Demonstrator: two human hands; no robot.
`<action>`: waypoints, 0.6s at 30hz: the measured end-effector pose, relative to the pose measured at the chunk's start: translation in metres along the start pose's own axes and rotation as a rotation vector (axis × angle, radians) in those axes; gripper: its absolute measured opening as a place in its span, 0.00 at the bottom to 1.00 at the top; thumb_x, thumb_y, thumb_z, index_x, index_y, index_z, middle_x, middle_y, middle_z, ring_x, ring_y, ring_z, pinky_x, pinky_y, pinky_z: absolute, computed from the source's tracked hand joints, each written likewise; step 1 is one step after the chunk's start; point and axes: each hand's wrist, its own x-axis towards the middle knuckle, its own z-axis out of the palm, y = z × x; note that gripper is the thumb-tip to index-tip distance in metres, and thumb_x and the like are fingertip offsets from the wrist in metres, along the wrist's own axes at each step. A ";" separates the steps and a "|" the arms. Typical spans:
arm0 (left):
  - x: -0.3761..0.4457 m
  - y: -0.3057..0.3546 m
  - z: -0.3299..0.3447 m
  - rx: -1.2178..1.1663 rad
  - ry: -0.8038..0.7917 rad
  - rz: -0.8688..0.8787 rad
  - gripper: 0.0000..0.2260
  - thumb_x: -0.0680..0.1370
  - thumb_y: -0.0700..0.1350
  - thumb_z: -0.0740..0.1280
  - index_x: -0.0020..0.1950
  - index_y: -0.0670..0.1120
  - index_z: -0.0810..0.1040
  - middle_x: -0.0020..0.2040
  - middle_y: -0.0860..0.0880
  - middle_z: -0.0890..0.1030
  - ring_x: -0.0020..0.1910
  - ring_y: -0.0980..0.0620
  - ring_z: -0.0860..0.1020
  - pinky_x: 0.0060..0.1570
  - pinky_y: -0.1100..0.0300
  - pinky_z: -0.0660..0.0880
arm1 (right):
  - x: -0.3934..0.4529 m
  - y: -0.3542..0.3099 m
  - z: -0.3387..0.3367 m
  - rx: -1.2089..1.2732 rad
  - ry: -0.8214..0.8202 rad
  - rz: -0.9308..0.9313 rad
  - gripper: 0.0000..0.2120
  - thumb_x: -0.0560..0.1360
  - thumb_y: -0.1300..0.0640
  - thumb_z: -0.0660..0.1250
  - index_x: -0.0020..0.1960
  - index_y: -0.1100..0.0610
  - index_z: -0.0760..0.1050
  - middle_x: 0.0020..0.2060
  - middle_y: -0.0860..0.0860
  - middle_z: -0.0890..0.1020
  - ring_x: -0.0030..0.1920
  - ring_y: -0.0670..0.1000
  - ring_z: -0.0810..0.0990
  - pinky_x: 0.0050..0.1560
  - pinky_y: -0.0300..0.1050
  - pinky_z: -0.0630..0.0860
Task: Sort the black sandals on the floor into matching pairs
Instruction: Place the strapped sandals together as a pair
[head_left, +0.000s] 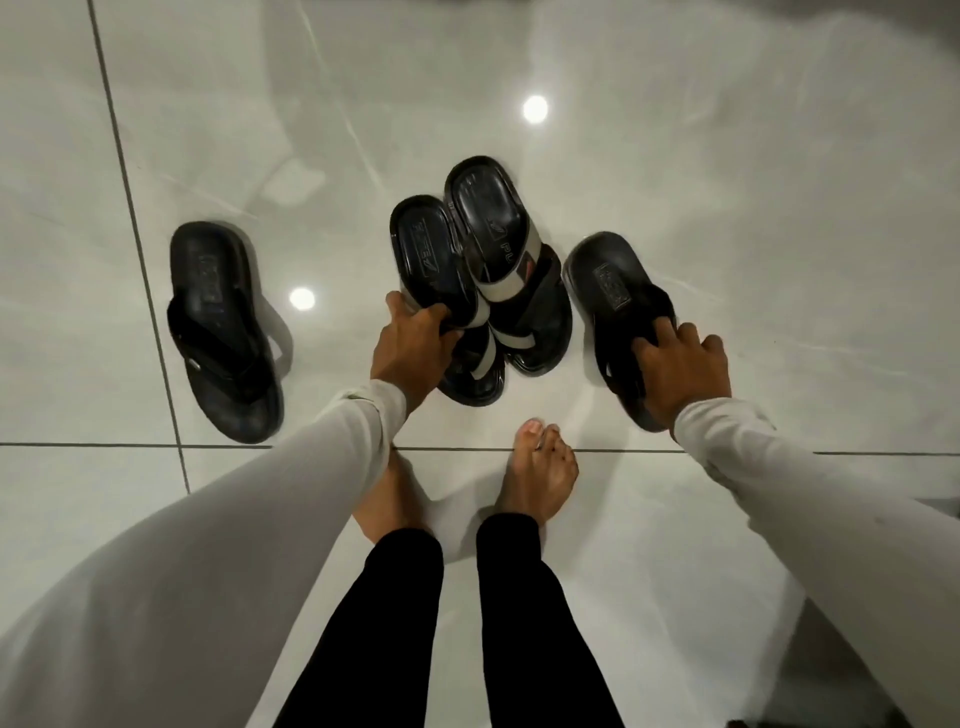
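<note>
Glossy pale tiled floor, crossed by dark grout lines, on which four black sandals are laid out. Two light grey sleeves and two black trouser legs are seen at the near edge, with bare feet planted near the grout line. Plain black sandal, thong type, is set apart at the left, touched by nothing. Second plain black sandal lies at the right, its strap area covered by the right hand, fingers spread and pressed down on it; a full grip cannot be confirmed. Two white-strapped sandals are placed side by side at centre, touching: the farther one rests on the floor, the nearer one is clasped at its strap by the left hand, fingers curled around it.
</note>
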 end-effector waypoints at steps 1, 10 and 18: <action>0.003 0.004 0.000 0.004 0.008 0.018 0.14 0.82 0.48 0.65 0.66 0.44 0.77 0.67 0.39 0.67 0.53 0.32 0.81 0.61 0.48 0.79 | 0.001 0.004 0.003 -0.015 -0.027 -0.005 0.21 0.71 0.54 0.73 0.63 0.53 0.76 0.64 0.56 0.73 0.60 0.61 0.74 0.57 0.55 0.72; 0.029 0.069 0.012 0.036 0.019 0.116 0.16 0.81 0.52 0.63 0.65 0.45 0.76 0.66 0.40 0.67 0.51 0.34 0.79 0.58 0.45 0.79 | -0.014 0.069 0.023 0.109 -0.126 0.087 0.16 0.74 0.56 0.71 0.60 0.58 0.78 0.61 0.58 0.74 0.62 0.61 0.74 0.52 0.54 0.78; 0.009 0.104 0.021 0.001 -0.091 0.102 0.37 0.81 0.53 0.65 0.83 0.58 0.44 0.78 0.34 0.58 0.59 0.33 0.80 0.58 0.45 0.78 | -0.054 0.100 -0.004 0.125 -0.110 0.054 0.19 0.71 0.49 0.75 0.59 0.55 0.79 0.58 0.54 0.77 0.59 0.58 0.77 0.53 0.56 0.81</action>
